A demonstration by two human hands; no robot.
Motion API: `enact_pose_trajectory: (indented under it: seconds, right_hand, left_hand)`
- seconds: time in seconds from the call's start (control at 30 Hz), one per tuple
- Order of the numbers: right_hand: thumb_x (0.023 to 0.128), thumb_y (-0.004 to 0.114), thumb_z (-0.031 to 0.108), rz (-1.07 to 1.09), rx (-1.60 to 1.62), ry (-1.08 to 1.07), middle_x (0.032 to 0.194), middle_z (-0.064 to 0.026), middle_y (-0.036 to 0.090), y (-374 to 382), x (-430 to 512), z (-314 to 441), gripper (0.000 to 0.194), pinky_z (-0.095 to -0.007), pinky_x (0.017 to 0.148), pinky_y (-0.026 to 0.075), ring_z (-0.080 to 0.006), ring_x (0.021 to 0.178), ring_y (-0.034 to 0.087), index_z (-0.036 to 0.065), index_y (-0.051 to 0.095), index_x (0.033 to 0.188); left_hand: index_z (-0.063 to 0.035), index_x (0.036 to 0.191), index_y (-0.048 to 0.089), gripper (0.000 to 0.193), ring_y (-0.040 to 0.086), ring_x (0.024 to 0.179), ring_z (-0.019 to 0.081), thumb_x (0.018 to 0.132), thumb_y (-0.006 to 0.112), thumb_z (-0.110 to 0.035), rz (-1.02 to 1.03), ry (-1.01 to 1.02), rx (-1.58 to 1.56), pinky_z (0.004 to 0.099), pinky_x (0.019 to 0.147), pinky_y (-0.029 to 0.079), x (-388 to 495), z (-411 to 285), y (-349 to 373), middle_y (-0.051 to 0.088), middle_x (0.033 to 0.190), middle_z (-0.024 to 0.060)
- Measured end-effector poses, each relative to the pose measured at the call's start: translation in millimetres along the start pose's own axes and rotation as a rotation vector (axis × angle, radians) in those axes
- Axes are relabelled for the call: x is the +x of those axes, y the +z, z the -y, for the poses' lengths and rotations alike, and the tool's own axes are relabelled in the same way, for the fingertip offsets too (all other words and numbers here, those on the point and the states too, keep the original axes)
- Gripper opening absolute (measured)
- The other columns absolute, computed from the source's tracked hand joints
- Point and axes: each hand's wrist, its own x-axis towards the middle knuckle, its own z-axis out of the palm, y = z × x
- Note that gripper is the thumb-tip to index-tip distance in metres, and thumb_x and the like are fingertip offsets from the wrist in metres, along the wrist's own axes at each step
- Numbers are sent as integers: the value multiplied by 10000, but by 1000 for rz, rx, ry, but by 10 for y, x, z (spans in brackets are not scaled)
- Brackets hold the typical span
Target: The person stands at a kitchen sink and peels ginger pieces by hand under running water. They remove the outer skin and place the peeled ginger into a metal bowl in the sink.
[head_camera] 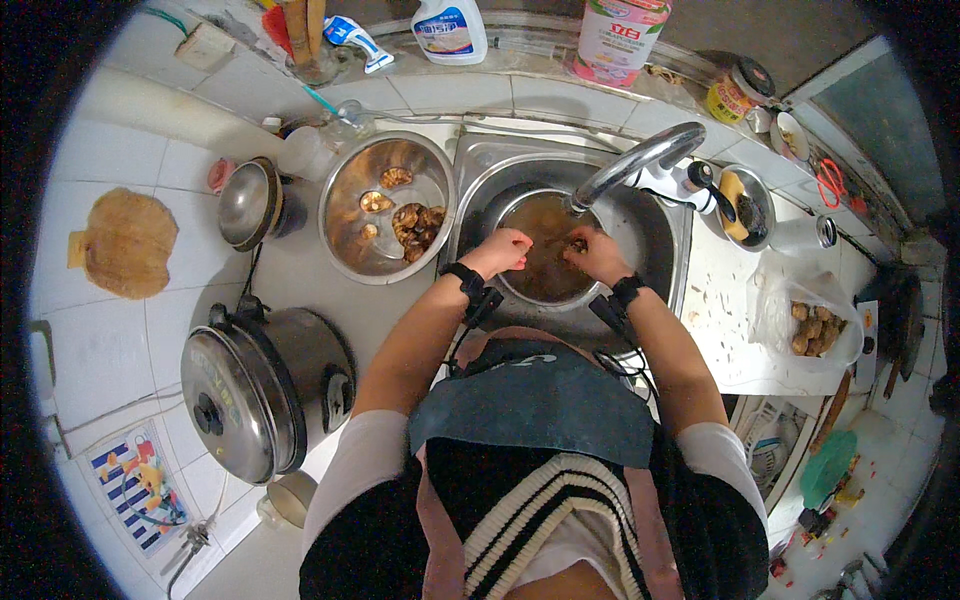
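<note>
A metal basin (551,297) of murky brown water sits in the stainless steel sink (652,277). My left hand (501,252) is over the basin's left rim, its fingers curled; whether it holds anything is not clear. On the right, my right hand (600,257) grips a small brown piece, seemingly a mushroom (578,245), just above the water. The chrome faucet (637,161) arches over the basin with its spout above the water. Left of the sink stands a steel bowl (341,247) with brown mushrooms (417,231) inside, most of them heaped at its right side.
A large lidded steel pot (262,390) stands at the left, below stacked metal bowls (247,204). On the right counter are a plastic bag (772,319) of brown pieces, a can (806,233) and a metal bowl (763,240) holding a yellow item. Bottles (450,34) line the ledge behind.
</note>
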Motion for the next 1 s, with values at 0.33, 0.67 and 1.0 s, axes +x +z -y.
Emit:
enact_pose_trajectory:
  seconds: [0.33,0.67,1.0]
  right_hand:
    - [737,572,79,163,-399,-299,1179,-194,445,541,68,-125,343,-456,845,449,-439,1036,463,115,547,1077]
    - [815,633,239,127,258,-12,840,-167,635,367,195,21,312,-376,725,511,-293,850,630,88,548,1074]
    - [865,538,499,424,1369,345,896,-41,589,-304,-127,399,473,-306,718,494,-134,802,575,124,496,1150]
  left_hand:
    - [-28,943,629,270,607,733,247,815,547,-251,7,74,598,352,639,457,370,427,7,642,808,136]
    - [-2,1194,516,530,556,1019,230,750,698,-226,-69,189,533,328,858,451,102,75,92,549,1181,153]
    - [-19,1123,535,438,586,868,129,825,662,-314,-11,450,409,282,792,470,-334,-471,232,633,1001,73]
